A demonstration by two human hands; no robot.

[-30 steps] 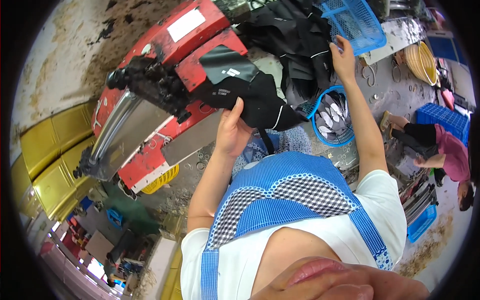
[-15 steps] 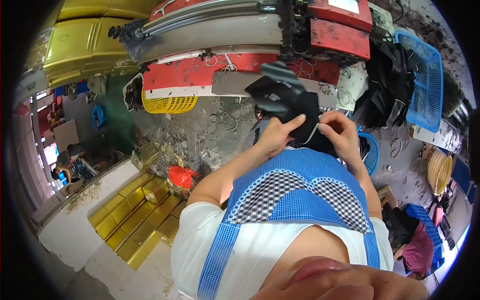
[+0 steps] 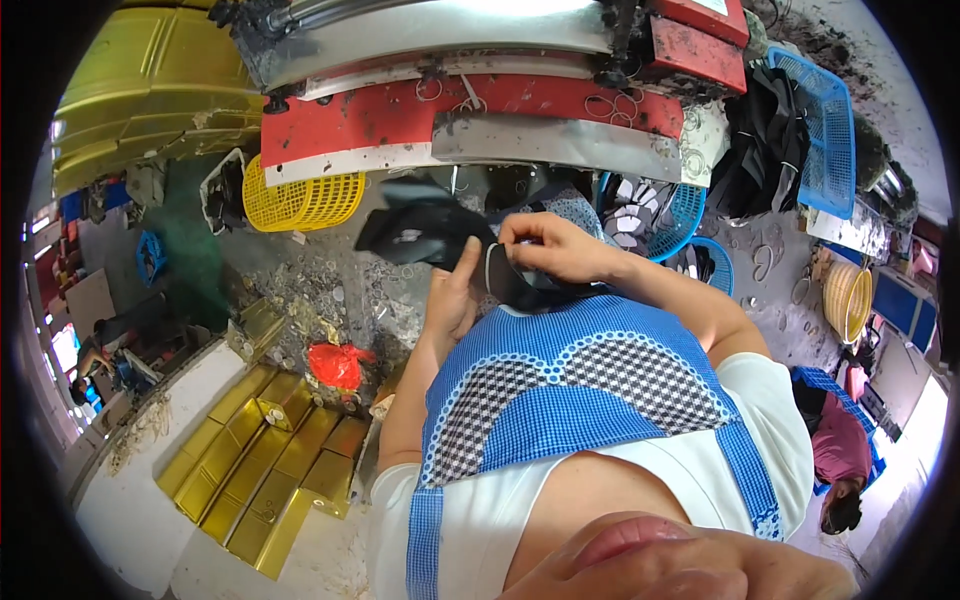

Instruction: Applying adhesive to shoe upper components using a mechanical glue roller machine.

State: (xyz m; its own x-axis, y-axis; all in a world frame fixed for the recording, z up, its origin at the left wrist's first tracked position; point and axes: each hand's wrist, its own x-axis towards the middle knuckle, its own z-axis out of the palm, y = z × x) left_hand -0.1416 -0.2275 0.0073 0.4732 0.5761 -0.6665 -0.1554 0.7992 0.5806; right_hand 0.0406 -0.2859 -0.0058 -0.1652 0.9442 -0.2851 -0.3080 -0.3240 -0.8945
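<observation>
In front of my apron, my left hand [image 3: 455,295] grips a bundle of black flat pieces [image 3: 425,225], its thumb laid across them. The bundle's far end fans out to the left, blurred by motion, with small pale marks on it. A pale rubber band [image 3: 489,268] crosses the bundle between my hands. My right hand [image 3: 555,248] is closed, its fingertips pinched at the band's upper end beside the black pieces. The inside of that pinch is partly hidden.
Ahead stands a machine with a red and metal front ledge [image 3: 350,130], loose bands on it. A yellow basket [image 3: 300,195], blue basket of cut pieces [image 3: 655,220], black stack [image 3: 755,150] and blue crate [image 3: 825,130] surround me. Gold tins [image 3: 250,460] lie left; a person [image 3: 840,440] is right.
The bundle has swung left and lies flatter, my left hand moving with it. My right hand has shifted left too, its forearm now slanting in from the right.
</observation>
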